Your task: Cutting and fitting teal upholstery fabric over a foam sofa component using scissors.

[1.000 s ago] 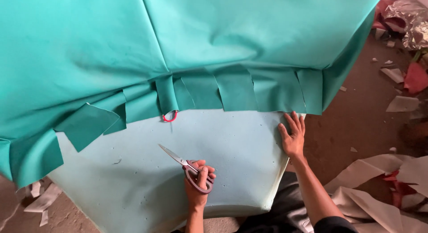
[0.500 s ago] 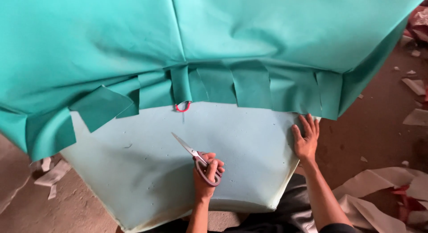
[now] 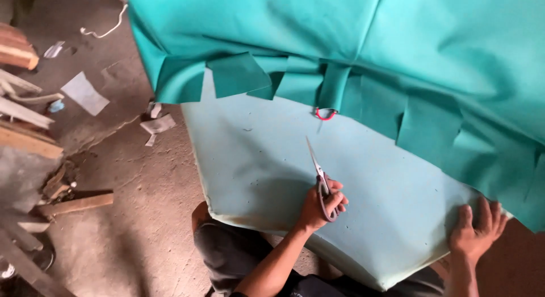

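My left hand [image 3: 318, 209] grips a pair of scissors [image 3: 319, 178] with dark red handles, the blades closed and pointing up and to the left over a pale green foam slab [image 3: 255, 160]. My right hand [image 3: 476, 228] lies flat, fingers spread, on the foam's lower right corner. Teal fabric [image 3: 397, 41] drapes over the far part of the foam. Its edge is cut into several hanging flaps [image 3: 238, 74]. A small red loop [image 3: 325, 114] shows under the flap in the middle, just above the scissor tips.
My knees in dark trousers [image 3: 238, 251] are against the foam's near edge. Bare dirt floor [image 3: 130, 206] lies to the left, with wood offcuts [image 3: 74, 205], paper scraps [image 3: 85, 92] and stacked boards [image 3: 22, 121] at the far left.
The view has swung to the left, so the foam and both hands now sit further right. The scissors stay in my left hand, and my right hand is still flat on the foam's corner.
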